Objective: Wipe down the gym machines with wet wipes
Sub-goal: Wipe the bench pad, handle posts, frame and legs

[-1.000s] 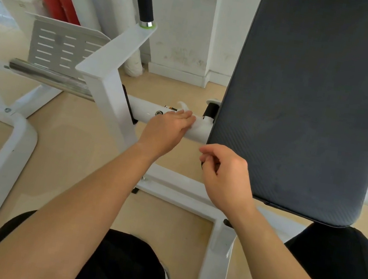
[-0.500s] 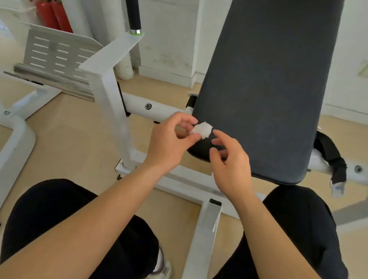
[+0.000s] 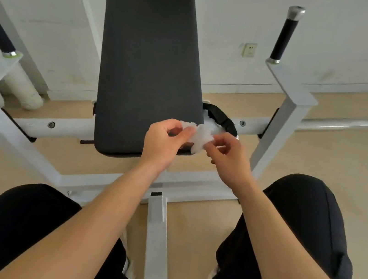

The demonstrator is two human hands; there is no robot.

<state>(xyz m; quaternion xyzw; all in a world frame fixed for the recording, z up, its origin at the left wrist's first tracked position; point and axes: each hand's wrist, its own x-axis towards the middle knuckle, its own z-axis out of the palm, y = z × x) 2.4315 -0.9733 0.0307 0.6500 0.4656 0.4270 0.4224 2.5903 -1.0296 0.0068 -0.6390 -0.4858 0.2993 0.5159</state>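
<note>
Seemingly, left hand (image 3: 162, 144) and right hand (image 3: 229, 159) pinch one crumpled wipe (image 3: 201, 136).

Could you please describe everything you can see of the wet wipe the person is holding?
The wet wipe is a white, thin, crumpled sheet, partly spread out and held between both hands: the left hand pinches its left edge, the right hand its right side. It hangs in front of the lower right corner of the black pad.
</note>
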